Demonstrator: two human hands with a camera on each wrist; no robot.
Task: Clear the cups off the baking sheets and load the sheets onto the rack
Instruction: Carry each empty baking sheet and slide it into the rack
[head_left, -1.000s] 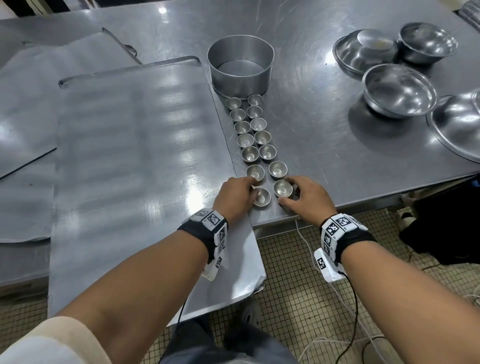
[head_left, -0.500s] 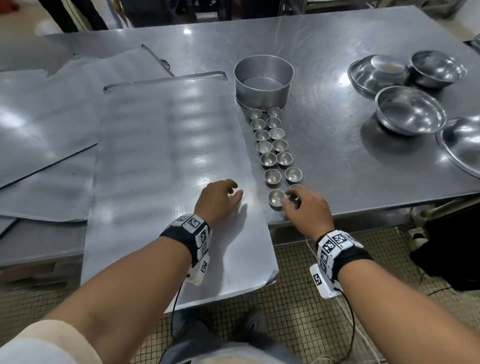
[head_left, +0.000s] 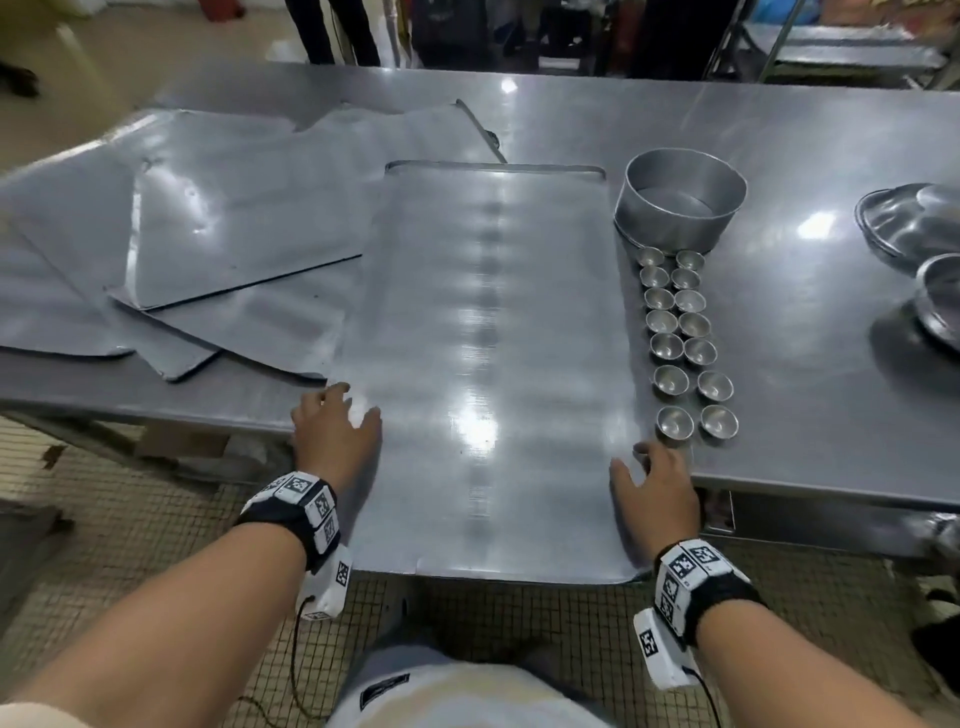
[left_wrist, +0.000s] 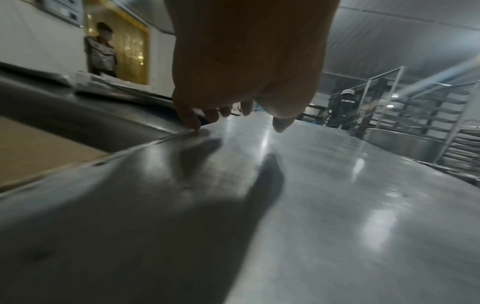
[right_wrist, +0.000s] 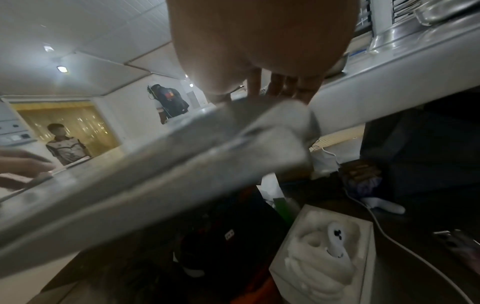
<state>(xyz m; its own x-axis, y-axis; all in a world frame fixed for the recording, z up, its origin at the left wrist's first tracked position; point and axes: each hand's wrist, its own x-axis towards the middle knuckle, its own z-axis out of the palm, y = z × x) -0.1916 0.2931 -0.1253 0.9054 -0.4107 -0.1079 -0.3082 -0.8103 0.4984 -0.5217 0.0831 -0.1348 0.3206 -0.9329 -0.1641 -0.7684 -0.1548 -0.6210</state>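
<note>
A steel table (head_left: 779, 156) carries a bare sheet (head_left: 483, 338) whose near end overhangs a tiled floor (head_left: 130, 545); more sheets (head_left: 208, 234) overlap at its 9 o'clock. The left hand (head_left: 335, 431) rests at its left edge and the right hand (head_left: 655, 488) at its right edge, both loose, gripping nothing. At its 3 o'clock two rows of cups (head_left: 680, 332) stand on the table, a round pan (head_left: 680, 202) at their 12 o'clock; a rack (left_wrist: 441, 115) stands behind.
</note>
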